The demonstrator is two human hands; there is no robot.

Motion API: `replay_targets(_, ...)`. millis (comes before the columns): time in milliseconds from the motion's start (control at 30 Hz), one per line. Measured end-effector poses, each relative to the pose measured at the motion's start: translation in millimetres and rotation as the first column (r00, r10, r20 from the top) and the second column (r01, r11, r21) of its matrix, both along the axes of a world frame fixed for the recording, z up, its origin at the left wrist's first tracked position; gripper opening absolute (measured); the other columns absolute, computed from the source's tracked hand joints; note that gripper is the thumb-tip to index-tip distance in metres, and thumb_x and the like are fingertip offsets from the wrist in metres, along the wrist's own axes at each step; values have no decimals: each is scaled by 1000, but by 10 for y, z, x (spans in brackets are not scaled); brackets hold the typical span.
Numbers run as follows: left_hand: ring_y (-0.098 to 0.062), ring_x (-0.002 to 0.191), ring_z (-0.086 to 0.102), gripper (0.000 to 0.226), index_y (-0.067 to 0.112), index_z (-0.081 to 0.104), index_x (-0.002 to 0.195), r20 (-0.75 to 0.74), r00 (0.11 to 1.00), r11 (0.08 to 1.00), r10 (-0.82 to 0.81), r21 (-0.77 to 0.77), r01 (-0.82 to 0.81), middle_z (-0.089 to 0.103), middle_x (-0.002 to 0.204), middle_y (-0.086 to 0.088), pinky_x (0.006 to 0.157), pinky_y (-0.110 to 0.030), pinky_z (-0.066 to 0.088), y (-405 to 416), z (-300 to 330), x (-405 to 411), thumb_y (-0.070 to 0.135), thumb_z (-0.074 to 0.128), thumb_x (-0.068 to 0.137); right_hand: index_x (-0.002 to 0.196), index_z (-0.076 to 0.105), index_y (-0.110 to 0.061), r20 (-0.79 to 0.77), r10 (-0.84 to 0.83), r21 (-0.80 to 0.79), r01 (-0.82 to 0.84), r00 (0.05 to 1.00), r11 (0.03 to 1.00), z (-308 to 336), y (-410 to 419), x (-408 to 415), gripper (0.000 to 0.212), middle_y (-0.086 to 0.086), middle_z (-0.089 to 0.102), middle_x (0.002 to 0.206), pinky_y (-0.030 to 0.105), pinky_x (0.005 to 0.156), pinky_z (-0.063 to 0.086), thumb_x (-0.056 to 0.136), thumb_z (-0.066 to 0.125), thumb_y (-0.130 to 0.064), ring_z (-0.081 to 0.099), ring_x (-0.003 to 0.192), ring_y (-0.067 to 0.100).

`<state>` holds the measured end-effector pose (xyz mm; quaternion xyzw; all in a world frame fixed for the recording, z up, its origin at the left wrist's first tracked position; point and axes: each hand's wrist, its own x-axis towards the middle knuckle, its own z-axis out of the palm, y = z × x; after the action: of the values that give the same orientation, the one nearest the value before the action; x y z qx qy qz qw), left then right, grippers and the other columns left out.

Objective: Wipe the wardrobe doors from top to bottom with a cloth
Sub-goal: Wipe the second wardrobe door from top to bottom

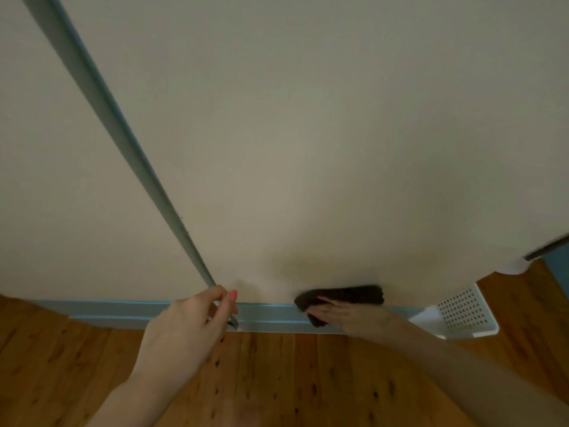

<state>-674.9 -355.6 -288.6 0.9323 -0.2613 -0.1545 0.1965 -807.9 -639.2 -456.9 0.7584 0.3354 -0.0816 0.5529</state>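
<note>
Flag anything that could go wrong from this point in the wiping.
The left hand grips the metal door edge near the bottom track; if the door slides, the fingers might get pinched. The right hand presses the dark cloth at the very bottom of the door, so it may snag on the track. The white basket sits close to the right and could get knocked.

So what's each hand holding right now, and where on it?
Right hand presses the dark cloth against the door's bottom edge, fingers over its lower left part. Left hand grips the door's grey edge strip at its foot.
</note>
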Motion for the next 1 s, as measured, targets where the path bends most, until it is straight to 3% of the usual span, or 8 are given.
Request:
replay_targets(67,-3,70,65,36,37,57,80,3,1000,1000,2,-3,-2,65,65,20,65,-31,57,57,-76,24,59,30,90,135,46,-38,-89,-111,41,115,990,993,-147,63,36,67,-16,36,146,39,118,6,78,68,-13,32,135,1)
replay_targets(167,-3,70,64,36,37,55,79,-2,1000,1000,12,7,-12,65,67,19,63,-30,56,106,-91,27,59,29,90,135,51,-20,-145,-66,10,68,987,998,3,218,169,74,7,28,151,53,112,2,66,79,-25,16,143,22)
replay_targets(233,-2,71,64,36,38,55,77,-19,1000,1000,16,5,-16,66,67,17,63,-29,56,113,-52,15,59,28,91,144,35,-9,33,-47,165,41,998,985,290,391,313,84,20,3,154,59,110,-12,71,76,-16,-11,141,38)
replay_targets(367,-2,72,65,31,41,52,78,-6,999,999,36,8,-36,65,69,17,66,-29,56,117,12,2,58,29,90,150,19,-11,271,-162,365,54,949,929,704,911,717,79,13,2,156,56,111,-7,84,61,-27,7,145,25)
replay_targets(500,-1,67,64,32,41,53,80,14,997,997,77,2,-77,65,65,17,62,-29,56,185,-74,1,59,28,89,144,35,-18,38,-204,308,182,978,934,349,1243,952,75,-1,30,153,52,114,-5,80,68,-37,21,143,15)
replay_targets(600,-1,68,63,33,39,54,83,33,997,996,74,38,-76,65,67,16,63,-26,55,206,-154,-7,58,27,91,146,23,-7,40,-171,181,161,984,970,142,1378,921,69,-2,28,154,32,115,7,90,59,-25,24,141,12)
replay_targets(833,-7,77,66,35,38,54,83,17,1000,998,20,63,-21,65,69,17,69,-31,56,101,98,-39,58,27,91,140,42,-11,-99,-118,133,131,988,982,309,513,410,79,7,32,152,38,111,3,67,72,-5,24,142,19)
replay_targets(1000,-6,74,66,37,35,57,80,-16,999,999,-33,28,34,68,65,14,70,-34,56,-183,592,-130,56,30,92,120,64,-13,-264,-237,-65,228,935,972,1085,-366,-367,39,4,40,147,29,116,20,82,62,-18,27,140,15)
